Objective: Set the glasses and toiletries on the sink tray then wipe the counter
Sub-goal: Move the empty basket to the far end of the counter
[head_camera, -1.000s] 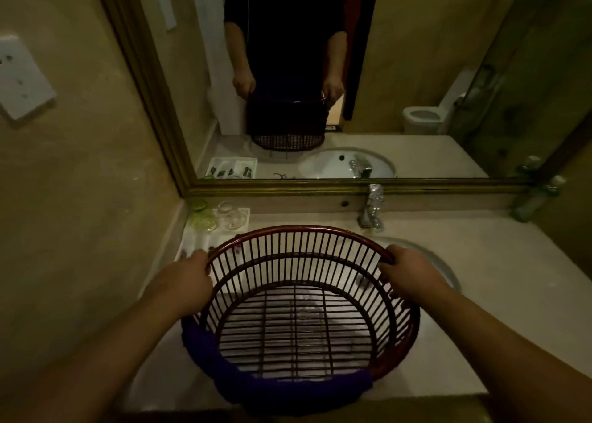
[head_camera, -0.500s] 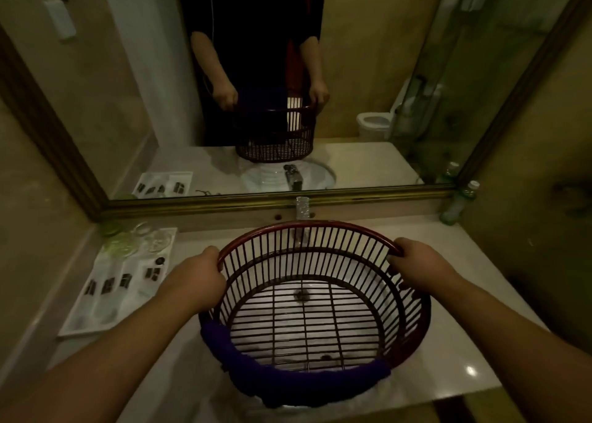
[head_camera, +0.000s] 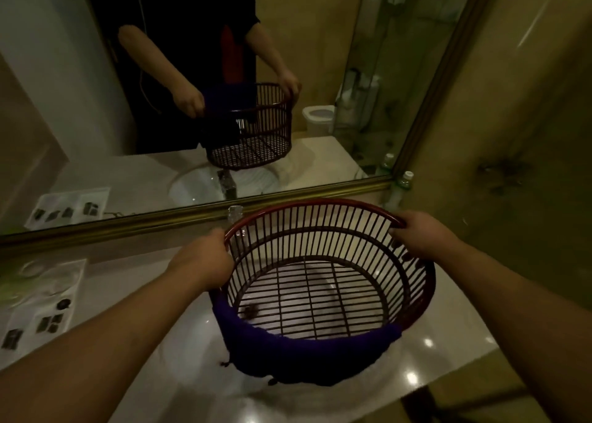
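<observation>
Left hand [head_camera: 205, 264]: closed over the left rim of a round dark-red slatted basket [head_camera: 326, 217]. Right hand [head_camera: 419, 235]: closed over the far-right rim of the same basket, fingers curled inside the bars. Basket: held above the sink basin [head_camera: 346, 291], whose pale bowl shows through the grid floor; nothing lies inside it. Purple cloth [head_camera: 307, 355]: draped over the basket's near rim, hanging down its outer wall. Counter [head_camera: 432, 358]: pale, glossy stone with light spots. Tray [head_camera: 48, 297]: white, at the counter's left end, well apart from the basket, carrying small dark-labelled toiletry packets [head_camera: 49, 323] and clear glasses [head_camera: 30, 268] at its far end; any lettering is too small and blurred to read. Bottle [head_camera: 400, 188]: white-capped, greenish label unreadable, standing at the far right corner by the mirror [head_camera: 128, 70] frame.
</observation>
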